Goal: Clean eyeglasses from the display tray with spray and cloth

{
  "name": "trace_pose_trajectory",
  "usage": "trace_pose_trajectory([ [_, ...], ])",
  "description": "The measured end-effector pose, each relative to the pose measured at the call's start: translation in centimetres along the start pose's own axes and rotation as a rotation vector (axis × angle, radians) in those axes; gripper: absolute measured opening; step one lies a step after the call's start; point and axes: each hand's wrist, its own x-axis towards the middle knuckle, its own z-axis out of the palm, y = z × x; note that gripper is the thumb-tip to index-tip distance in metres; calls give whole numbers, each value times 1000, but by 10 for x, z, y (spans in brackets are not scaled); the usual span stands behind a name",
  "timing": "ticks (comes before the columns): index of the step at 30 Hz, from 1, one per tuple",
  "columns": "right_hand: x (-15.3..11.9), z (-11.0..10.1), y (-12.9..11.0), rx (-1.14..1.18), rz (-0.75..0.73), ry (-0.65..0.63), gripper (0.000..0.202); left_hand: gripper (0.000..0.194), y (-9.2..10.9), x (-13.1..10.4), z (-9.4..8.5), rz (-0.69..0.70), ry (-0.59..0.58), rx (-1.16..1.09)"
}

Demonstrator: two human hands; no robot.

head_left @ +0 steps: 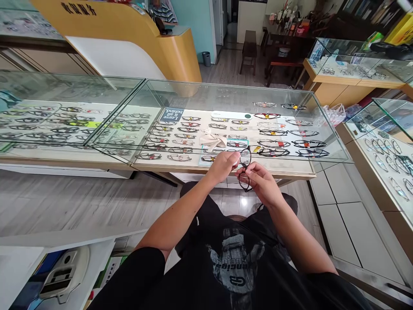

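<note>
A pair of dark-rimmed eyeglasses (pixel 245 157) is held on end, one lens above the other, over the front edge of the glass display case (pixel 226 88). My left hand (pixel 223 166) is closed, thumb and fingers pinching the glasses beside the upper lens. With its fingers near the bridge and the lower lens, my right hand (pixel 263 183) grips the same pair. The folded temples are mostly hidden by the hands. A crumpled beige cloth (pixel 213 140) lies just beyond my left hand. Rows of eyeglass frames (pixel 274 132) fill the case.
Another glass case (pixel 64 86) adjoins on the left, and more cases (pixel 355 64) stand at the right. Behind is a curved yellow counter (pixel 180 56). A white shelf unit (pixel 97 234) is at lower left. Farther back are a bench (pixel 250 43) and a bin (pixel 206 58).
</note>
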Motion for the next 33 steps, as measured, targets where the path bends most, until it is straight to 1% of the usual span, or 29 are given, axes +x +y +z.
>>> trace_pose_trajectory([
  [3,2,-2,-7,27,-32,12,24,65,1,-6,-1,19,-23,-21],
  [7,8,-4,-21,44,-122,49,25,62,-1,-19,2,17,-128,1],
  [9,11,-3,-26,26,-144,58,27,61,-3,-22,5,17,-156,17],
  [15,14,3,-24,5,-161,29,28,60,-8,-20,14,54,-172,44],
  [20,12,3,-25,32,-155,37,28,60,-5,-20,9,95,-189,8],
  [22,9,1,-30,36,-160,51,27,60,-2,-21,3,127,-145,2],
  [25,3,-3,-40,9,-161,89,27,63,2,-21,-13,184,-51,41],
  [28,-4,-9,-51,-28,-160,127,26,64,4,-19,-31,279,43,145],
  [30,-8,-11,-56,-43,-161,144,25,60,3,-17,-40,354,126,229],
  [32,-11,-12,-58,-42,-153,156,25,55,1,-17,-44,408,181,294],
  [33,-12,-12,-59,-37,-141,158,24,53,-1,-18,-44,422,183,320],
])
